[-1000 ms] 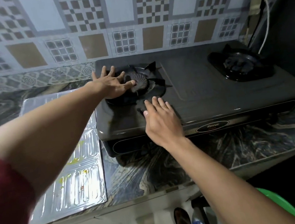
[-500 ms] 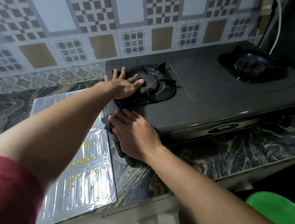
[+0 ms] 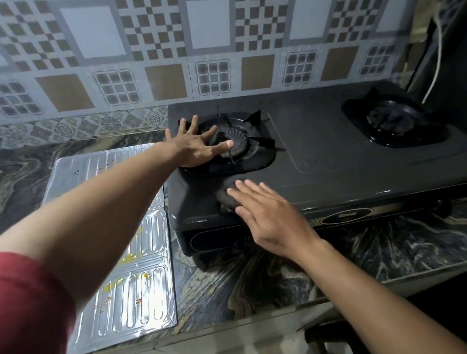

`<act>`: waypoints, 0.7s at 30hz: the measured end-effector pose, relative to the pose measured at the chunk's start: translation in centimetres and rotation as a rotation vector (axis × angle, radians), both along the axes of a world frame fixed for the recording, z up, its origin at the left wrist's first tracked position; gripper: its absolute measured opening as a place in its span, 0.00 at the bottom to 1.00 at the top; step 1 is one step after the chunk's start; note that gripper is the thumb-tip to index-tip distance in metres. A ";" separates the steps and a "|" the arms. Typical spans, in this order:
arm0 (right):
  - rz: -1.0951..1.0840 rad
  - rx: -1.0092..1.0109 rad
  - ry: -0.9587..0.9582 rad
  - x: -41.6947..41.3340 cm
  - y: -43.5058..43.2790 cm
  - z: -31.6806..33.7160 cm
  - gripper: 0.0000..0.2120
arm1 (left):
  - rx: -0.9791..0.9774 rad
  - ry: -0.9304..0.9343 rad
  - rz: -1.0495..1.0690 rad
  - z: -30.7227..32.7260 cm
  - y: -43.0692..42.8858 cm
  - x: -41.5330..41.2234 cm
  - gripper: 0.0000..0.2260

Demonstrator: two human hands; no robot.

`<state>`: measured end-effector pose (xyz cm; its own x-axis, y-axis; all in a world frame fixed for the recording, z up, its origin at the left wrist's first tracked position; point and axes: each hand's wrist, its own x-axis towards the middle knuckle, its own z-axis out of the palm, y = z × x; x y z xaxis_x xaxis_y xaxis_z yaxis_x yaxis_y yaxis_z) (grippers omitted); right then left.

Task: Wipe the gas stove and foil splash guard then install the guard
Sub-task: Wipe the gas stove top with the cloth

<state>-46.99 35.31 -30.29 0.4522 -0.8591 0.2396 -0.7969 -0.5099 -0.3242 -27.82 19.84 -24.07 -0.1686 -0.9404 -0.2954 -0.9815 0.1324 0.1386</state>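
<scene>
- Black two-burner gas stove (image 3: pixel 342 170) sits on a dark marbled countertop (image 3: pixel 267 283), against a patterned tile wall (image 3: pixel 152 40).
- Left hand (image 3: pixel 196 146) flat on the left burner (image 3: pixel 237 144), fingers spread, thumb across the burner cap; nothing gripped, just pressing down.
- Right hand (image 3: pixel 269 216) palm-down at the stove's front left edge, fingers straight and close together, pressing a dark cloth (image 3: pixel 226 198) onto the stove top just in front of the left burner. Not curled around the cloth; only a bit of it shows past the fingertips.
- Foil splash guard (image 3: pixel 130 276) lies flat on the countertop, left of the stove, its right edge just beside the stove's side. Yellow and orange stains on the lower panels. Left forearm crosses above it.
- Right burner (image 3: pixel 392 122) uncovered, well apart from both hands.
- White cable (image 3: pixel 437 57) runs down the far-right corner behind the stove.
- Red sleeve (image 3: pixel 18 317) at lower left.
</scene>
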 end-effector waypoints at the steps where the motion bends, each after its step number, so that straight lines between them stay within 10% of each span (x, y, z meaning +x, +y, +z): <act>1: -0.006 0.007 0.002 -0.6 0.7 -0.1 0.23 | 0.012 0.001 -0.002 0.0 0.2 0.0 0.46; 7: -0.070 0.195 -0.301 -1.6 1.4 0.2 0.22 | -0.108 0.242 -0.063 0.2 1.4 -0.4 0.32; 11: -0.080 0.277 -0.796 -2.4 -2.4 8.1 0.14 | -0.658 0.486 0.005 9.5 6.4 1.0 0.17; 17: -0.020 0.547 -1.226 -1.0 -2.1 9.6 0.15 | 0.074 1.033 0.326 7.8 13.0 -1.3 0.25; 21: 0.096 0.598 -1.249 -0.3 -2.4 10.6 0.13 | 0.080 1.275 0.342 9.2 14.3 -2.1 0.21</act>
